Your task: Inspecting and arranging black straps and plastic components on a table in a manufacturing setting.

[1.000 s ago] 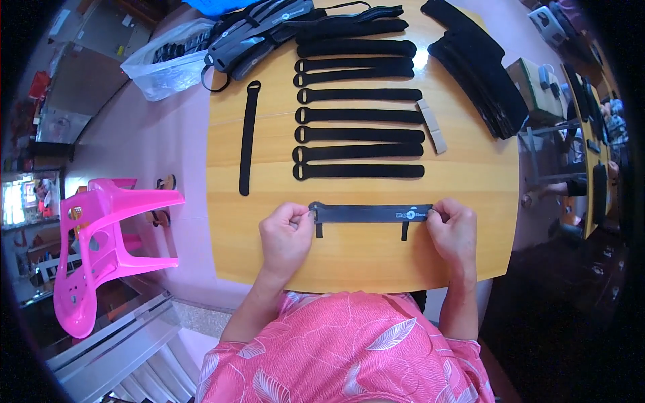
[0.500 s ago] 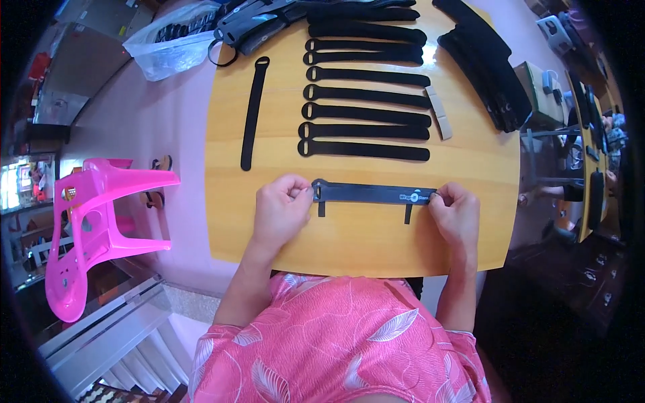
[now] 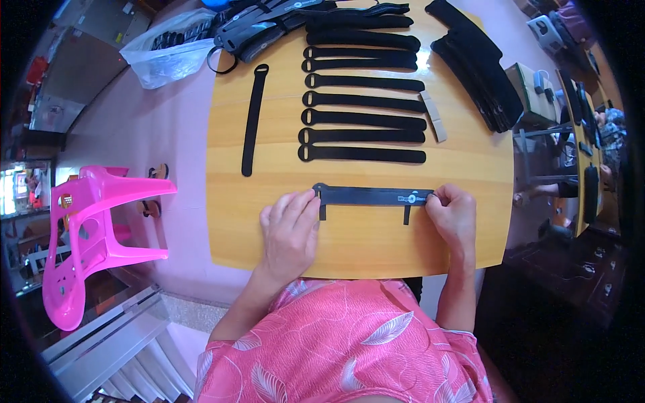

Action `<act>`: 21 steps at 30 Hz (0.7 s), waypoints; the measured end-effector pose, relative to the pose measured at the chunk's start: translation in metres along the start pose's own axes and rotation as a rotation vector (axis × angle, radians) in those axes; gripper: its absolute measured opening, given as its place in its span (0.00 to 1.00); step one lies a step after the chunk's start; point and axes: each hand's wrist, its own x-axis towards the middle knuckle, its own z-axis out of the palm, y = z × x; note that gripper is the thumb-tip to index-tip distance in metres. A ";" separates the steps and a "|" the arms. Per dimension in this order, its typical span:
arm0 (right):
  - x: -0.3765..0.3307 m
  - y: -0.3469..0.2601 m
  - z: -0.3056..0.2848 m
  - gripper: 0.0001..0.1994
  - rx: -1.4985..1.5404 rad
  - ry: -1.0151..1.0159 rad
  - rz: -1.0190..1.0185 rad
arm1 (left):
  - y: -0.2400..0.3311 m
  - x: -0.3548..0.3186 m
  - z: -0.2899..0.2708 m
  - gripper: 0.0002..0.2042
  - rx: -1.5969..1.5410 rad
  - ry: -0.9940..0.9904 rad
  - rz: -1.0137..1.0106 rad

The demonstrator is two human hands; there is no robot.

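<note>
Two bare hands are pressing the ends of one black strap [image 3: 373, 196] flat against the wooden desk [image 3: 363, 238]. Left hand [image 3: 290, 228] is lying palm down, fingers [image 3: 304, 203] extended and slightly spread, their tips touching the strap's left end. Right hand [image 3: 453, 216] is curled, its fingertips closing on the strap's right end beside a small grey label. Two short tabs are hanging from the strap toward the person. Beyond the hands, seven similar straps [image 3: 363, 119] are lying in a parallel row, with one long strap [image 3: 252, 117] lying lengthwise beyond the left hand and a grey strip [image 3: 433, 115] beyond the right hand. Farther off, a clear plastic bag [image 3: 168, 50] and a pile of black straps [image 3: 480, 64] are resting at the desk's far edge. Left of the left hand, a pink plastic chair [image 3: 87, 228] is standing on the pink floor.
</note>
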 end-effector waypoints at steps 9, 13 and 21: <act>0.000 -0.003 -0.001 0.08 -0.035 0.013 0.050 | -0.015 -0.005 -0.002 0.19 0.085 -0.036 0.084; -0.001 -0.004 -0.004 0.08 -0.020 -0.001 0.050 | -0.011 -0.006 -0.003 0.19 0.132 -0.062 0.089; -0.002 0.014 0.005 0.07 -0.075 0.068 0.009 | -0.004 -0.004 -0.007 0.26 0.261 -0.155 0.078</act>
